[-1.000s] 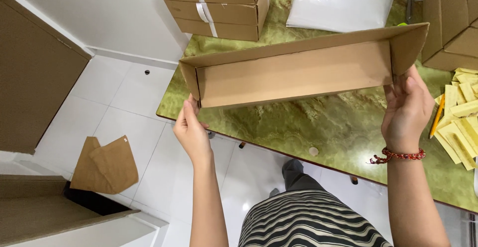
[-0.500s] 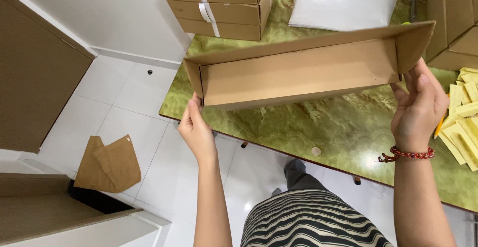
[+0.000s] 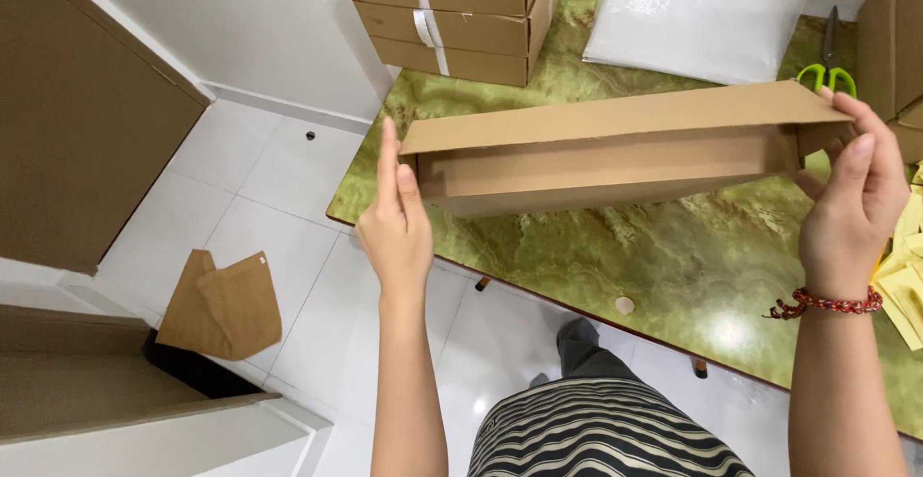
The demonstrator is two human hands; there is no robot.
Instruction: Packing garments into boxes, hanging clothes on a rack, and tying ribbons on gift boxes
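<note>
I hold a long, narrow brown cardboard box (image 3: 615,155) sideways in the air over a green marble table (image 3: 596,265). My left hand (image 3: 394,222) presses flat against the box's left end with its fingers straight. My right hand (image 3: 856,198), with a red bead bracelet on the wrist, grips the right end, thumb in front and fingers over the top flap. The top flap is folded down over the box.
Stacked taped cardboard boxes (image 3: 452,11) stand at the table's far left. A clear plastic bag (image 3: 692,20) and green-handled scissors (image 3: 829,63) lie at the back. Yellow envelopes (image 3: 904,275) sit at the right. A cardboard scrap (image 3: 221,306) lies on the white floor tiles.
The box's top flap has come down and closed the open side. My left hand went from gripping the end to pressing flat on it. The view has shifted.
</note>
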